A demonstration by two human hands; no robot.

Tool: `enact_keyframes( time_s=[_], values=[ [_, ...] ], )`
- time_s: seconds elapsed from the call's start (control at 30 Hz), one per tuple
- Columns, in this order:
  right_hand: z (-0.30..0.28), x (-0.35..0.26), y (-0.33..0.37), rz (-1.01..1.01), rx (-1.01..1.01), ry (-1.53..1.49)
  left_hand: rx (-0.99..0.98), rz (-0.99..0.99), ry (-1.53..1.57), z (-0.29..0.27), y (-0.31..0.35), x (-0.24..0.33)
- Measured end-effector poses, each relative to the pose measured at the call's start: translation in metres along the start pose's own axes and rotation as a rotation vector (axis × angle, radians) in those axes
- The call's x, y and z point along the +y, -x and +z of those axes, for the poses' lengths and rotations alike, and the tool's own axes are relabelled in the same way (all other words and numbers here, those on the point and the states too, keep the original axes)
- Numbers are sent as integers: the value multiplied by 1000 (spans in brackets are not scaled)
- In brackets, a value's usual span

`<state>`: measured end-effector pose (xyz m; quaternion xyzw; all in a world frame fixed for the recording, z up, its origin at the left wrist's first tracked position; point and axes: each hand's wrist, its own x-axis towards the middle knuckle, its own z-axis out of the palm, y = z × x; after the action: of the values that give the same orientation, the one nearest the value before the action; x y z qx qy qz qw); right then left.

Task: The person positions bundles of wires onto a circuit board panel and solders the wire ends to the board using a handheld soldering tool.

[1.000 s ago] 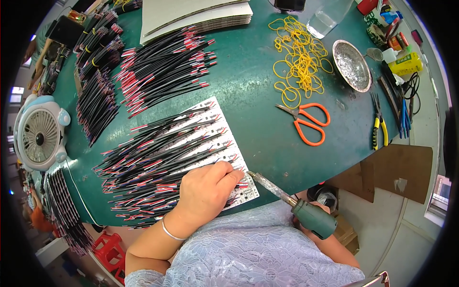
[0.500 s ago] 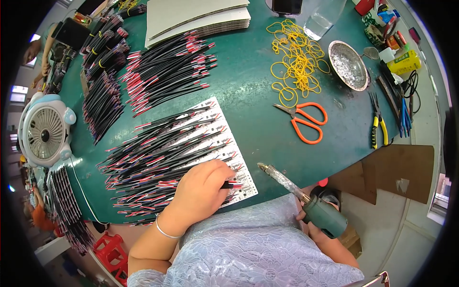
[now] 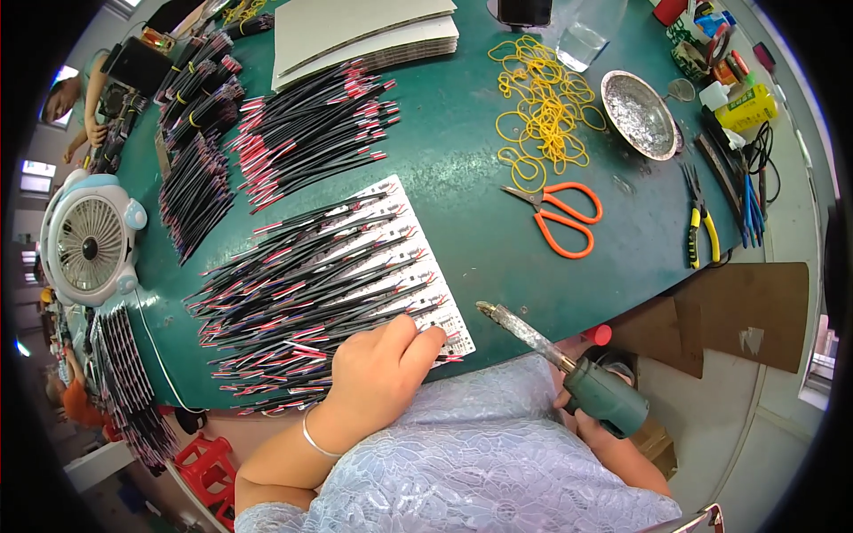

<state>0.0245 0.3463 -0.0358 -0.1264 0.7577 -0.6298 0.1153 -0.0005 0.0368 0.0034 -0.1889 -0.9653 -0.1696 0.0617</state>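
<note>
A white circuit board sheet (image 3: 458,333) lies on the green table, with rows of thin black cables (image 3: 293,298) with red, white and blue wire ends across it. Over its near right corner, my left hand (image 3: 378,364) is closed, thumb and forefinger together. A black cable (image 3: 451,358) with a reddish tip pokes out beneath those fingers; their exact grip is hidden. My right hand (image 3: 582,425), mostly behind the handle, holds a soldering iron (image 3: 609,397) with a thick green grip. Its crusted metal tip points up and left over the table edge, apart from the board.
Orange-handled scissors (image 3: 569,222), yellow rubber bands (image 3: 546,107) and a metal bowl (image 3: 638,115) lie beyond the iron. Pliers (image 3: 700,222) rest at right. Cable bundles (image 3: 315,129) and stacked boards (image 3: 369,40) are at the back; a fan (image 3: 89,244) stands left. Another person (image 3: 93,107) is far left.
My left hand has shifted slightly right and down toward the board's corner; the cable's ends, earlier above its fingers' right side, now show lower. The soldering iron has barely moved.
</note>
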Motion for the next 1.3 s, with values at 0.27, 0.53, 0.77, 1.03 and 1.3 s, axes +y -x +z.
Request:
enact_keyframes(
  time_s=[0.27, 0.53, 0.77, 1.03, 1.3],
  values=[
    [-7, -5, 3, 23, -118, 203, 89, -34, 65, 16, -4, 2],
    [-3, -9, 1, 84, -95, 142, 56, -90, 86, 13, -7, 2],
    [-6, -8, -2, 20, -128, 242, 72, -99, 139, 16, -3, -1],
    [-6, -5, 1, 48, -127, 215, 29, 19, 20, -3, -6, 0],
    [-5, -4, 4, 27, -104, 194, 56, 35, 76, 14, -5, -1]
  ],
)
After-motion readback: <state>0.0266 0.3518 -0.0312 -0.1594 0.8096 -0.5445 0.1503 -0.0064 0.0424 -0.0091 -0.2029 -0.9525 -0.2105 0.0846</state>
